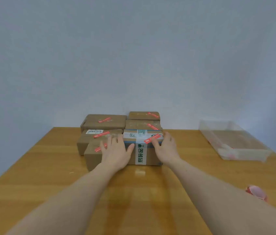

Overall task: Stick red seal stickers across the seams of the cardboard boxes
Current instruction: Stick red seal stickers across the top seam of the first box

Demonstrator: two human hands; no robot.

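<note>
Two bare forearms reach up from the bottom edge across the wooden table (40,167) to a cluster of cardboard boxes. Both hands flank the nearest taped box (143,146), which carries white tape with green printed characters running over its top and down its front face. Left hand (116,150) lies flat with fingers straight, its thumb spread against the front left of that box and its fingers lying over the neighbouring low box (93,155). Right hand (166,148) rests at the box's right end, fingers loosely extended along the upper edge, gripping nothing. A red seal sticker (152,138) sits slantwise on the box top, just beside the right thumb. Four more boxes crowd behind and to the left, each already bearing a red sticker on top. Far right on the table stands a clear plastic tray (235,143), and near the right forearm lies a blurred pink-red object (256,192).
</note>
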